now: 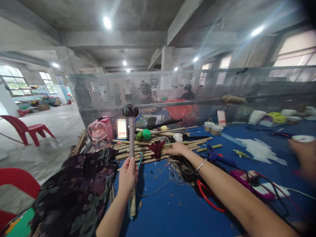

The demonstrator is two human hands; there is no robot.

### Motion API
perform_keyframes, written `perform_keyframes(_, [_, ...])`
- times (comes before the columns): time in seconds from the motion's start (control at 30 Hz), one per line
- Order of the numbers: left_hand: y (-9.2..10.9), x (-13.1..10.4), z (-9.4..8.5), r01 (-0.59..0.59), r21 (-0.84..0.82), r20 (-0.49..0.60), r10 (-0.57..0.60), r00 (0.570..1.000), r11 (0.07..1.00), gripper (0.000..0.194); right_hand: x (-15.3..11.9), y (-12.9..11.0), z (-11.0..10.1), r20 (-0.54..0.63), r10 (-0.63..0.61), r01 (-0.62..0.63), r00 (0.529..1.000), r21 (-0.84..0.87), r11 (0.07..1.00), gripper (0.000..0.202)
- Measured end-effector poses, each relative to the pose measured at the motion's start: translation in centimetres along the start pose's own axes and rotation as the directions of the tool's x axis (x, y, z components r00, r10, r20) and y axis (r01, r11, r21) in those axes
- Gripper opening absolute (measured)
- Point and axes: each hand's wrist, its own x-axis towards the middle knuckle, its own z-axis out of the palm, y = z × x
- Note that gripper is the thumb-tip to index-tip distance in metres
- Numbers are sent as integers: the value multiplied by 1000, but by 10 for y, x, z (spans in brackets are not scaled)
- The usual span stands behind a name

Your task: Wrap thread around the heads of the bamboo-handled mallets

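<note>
My left hand (127,174) is closed around an upright stick with a dark, rounded, wrapped head (130,111). Grey wrapping covers its shaft, and its pale bare end points down toward the table. My right hand (178,149), a bangle at the wrist, reaches over a pile of thin bamboo sticks (138,154). Its fingers stretch leftward, close to a dark red cloth piece (156,149); nothing visible is held in them. Beside the sticks lie a green ball (146,134), a white ball (177,137) and loose thin cord (175,177).
A blue tabletop (170,214) carries a blue glue gun (221,158), red-handled scissors (209,197) and white paper (261,149). A dark patterned cloth (81,187) covers the left side, near a pink bottle (100,135). Perforated metal panels (103,95) stand behind. Another person's hand (303,154) is at right.
</note>
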Motion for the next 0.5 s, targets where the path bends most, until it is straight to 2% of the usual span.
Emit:
perform_keyframes(0.2, [0,2,-1,6,6,-17,-6,1000,1000,39,18,-49,-18,-148,-61,67,987,33,997,43])
perform_keyframes(0.33, [-1,4,-1,3,-16,-15,-3,1000,1000,39,44,-77,-14,-255,-53,79,965,90,993,31])
perform_keyframes(0.4, [-2,5,-1,18,-29,-14,-19,1000,999,40,57,-85,-8,-302,-51,97,952,140,985,33])
perform_keyframes(0.5, [-3,6,-1,23,-38,-6,-24,1000,999,41,74,-92,-2,-275,18,47,961,228,972,45])
